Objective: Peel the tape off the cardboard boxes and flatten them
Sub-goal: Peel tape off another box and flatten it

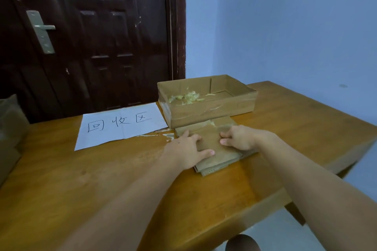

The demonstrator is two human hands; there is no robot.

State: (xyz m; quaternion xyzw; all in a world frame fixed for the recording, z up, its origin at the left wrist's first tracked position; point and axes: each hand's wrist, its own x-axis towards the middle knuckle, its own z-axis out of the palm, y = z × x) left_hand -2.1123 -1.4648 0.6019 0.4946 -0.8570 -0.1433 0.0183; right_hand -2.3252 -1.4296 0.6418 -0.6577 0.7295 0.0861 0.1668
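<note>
A dark panelled door (87,36) and a blue wall (285,36) back a wooden table (102,179) that fills the lower frame, with stacked cardboard (10,134) just off its edge at nine o'clock. At twelve o'clock on the table stands an open cardboard tray (212,109), strips of clear tape on its front wall and crumpled peeled tape (186,96) heaped inside. At ten o'clock lies a white paper sign (120,125) with handwritten characters. Touching the tray's near side, at the centre, is a flattened box (214,149) lying on other flat cardboard, its layered edges showing toward six o'clock, with tape across its far end. The left hand (188,149) lies spread on the box's left part, fingers straight and pressing down; the right hand (238,138) rests on the right part with fingers curled inward at the cardboard, though whether they pinch tape or an edge cannot be told. The step in hand appears to be pressing this box flat or working at its remaining tape. The next move likely calls for holding the panel down with the left hand while the right finds a tape end, peels it and drops it in the tray.
</note>
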